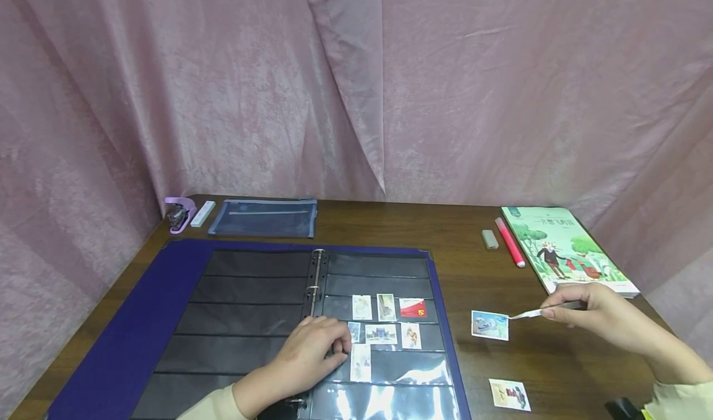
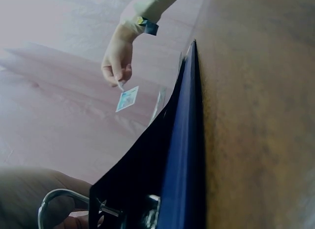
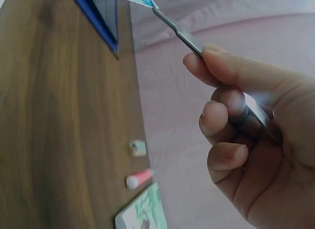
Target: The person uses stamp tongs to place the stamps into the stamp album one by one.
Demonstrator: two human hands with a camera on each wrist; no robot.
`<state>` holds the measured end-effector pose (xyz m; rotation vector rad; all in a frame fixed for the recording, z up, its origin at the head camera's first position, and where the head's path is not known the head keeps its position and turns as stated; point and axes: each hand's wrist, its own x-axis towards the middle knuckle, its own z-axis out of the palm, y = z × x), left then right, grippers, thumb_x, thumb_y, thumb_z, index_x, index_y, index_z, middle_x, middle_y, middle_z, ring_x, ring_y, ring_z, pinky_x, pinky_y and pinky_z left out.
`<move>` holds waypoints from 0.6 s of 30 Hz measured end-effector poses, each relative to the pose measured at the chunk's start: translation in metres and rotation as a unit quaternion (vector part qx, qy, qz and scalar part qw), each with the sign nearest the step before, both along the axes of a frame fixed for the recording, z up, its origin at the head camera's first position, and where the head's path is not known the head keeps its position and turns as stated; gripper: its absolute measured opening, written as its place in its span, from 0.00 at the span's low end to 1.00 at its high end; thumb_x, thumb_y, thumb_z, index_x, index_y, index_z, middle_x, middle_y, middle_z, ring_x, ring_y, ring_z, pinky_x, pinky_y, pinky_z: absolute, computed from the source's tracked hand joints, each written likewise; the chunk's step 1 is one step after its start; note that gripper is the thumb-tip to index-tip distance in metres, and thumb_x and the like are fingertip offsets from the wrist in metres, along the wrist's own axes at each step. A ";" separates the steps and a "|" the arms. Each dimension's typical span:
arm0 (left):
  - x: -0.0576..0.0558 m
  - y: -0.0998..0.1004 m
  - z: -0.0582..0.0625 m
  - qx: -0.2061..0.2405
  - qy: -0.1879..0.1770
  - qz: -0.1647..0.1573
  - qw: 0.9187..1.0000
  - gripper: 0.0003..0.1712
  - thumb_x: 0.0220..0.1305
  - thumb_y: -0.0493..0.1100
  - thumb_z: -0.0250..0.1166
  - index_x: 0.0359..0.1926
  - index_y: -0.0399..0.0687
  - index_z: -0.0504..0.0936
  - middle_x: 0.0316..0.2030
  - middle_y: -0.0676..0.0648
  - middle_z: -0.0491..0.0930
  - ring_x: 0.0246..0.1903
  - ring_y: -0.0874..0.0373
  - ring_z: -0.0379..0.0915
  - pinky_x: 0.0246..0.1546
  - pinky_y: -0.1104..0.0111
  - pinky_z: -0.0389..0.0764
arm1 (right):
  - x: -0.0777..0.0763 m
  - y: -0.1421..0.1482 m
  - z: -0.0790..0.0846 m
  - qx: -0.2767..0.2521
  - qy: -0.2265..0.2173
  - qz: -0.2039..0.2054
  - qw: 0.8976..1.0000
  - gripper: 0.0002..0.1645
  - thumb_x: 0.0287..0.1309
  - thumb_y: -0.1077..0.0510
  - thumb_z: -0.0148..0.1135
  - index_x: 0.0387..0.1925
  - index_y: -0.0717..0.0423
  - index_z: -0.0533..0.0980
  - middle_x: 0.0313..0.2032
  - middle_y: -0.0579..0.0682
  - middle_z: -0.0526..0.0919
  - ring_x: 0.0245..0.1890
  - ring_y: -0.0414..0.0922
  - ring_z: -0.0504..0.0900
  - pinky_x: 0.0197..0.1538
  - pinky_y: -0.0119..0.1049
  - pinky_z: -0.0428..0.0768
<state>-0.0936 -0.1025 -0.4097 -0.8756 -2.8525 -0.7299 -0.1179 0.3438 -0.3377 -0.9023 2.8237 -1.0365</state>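
My right hand (image 1: 593, 315) pinches metal tweezers (image 3: 187, 39) between thumb and fingers. Their tips hold one corner of a blue stamp (image 1: 490, 325), which is raised off the table in the left wrist view. My left hand (image 1: 312, 349) rests on the open stamp album beside its rings, fingers loosely curled and nothing seen in them. Several stamps sit in the clear pockets of the right page (image 1: 403, 370), among them a red and white stamp (image 1: 413, 307). The left fingertips are close to a tall pale stamp (image 1: 361, 363). Another stamp (image 1: 509, 395) lies on the table.
The blue album cover (image 1: 128, 321) spreads across the table's left side. Behind it are a purple stapler (image 1: 181, 214), a white box (image 1: 203, 214) and a blue zip pouch (image 1: 264, 218). An eraser (image 1: 490, 240), a pink marker (image 1: 509, 242) and a green book (image 1: 568, 247) lie back right.
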 end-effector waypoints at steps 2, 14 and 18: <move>0.000 0.000 0.001 0.002 -0.004 0.001 1.000 0.12 0.45 0.43 0.69 0.25 0.63 0.72 0.22 0.66 0.69 0.27 0.73 0.61 0.37 0.72 0.65 | -0.002 -0.007 0.002 -0.005 -0.005 0.007 1.000 0.12 0.51 0.67 0.59 0.30 0.45 0.78 0.23 0.39 0.75 0.22 0.31 0.69 0.23 0.27 0.67; 0.001 0.000 0.002 0.009 -0.008 0.000 1.000 0.12 0.44 0.42 0.69 0.24 0.62 0.72 0.21 0.66 0.68 0.27 0.73 0.61 0.37 0.71 0.64 | -0.012 -0.048 -0.006 -0.037 -0.020 0.016 0.999 0.08 0.52 0.64 0.60 0.29 0.45 0.79 0.23 0.39 0.76 0.23 0.29 0.70 0.24 0.28 0.70; 0.001 -0.001 0.002 0.011 -0.018 -0.003 1.000 0.12 0.45 0.42 0.68 0.24 0.63 0.72 0.22 0.67 0.68 0.27 0.73 0.61 0.39 0.68 0.65 | -0.014 -0.061 -0.015 -0.049 -0.037 0.010 0.998 0.06 0.52 0.62 0.60 0.29 0.47 0.79 0.23 0.37 0.75 0.21 0.29 0.69 0.23 0.29 0.70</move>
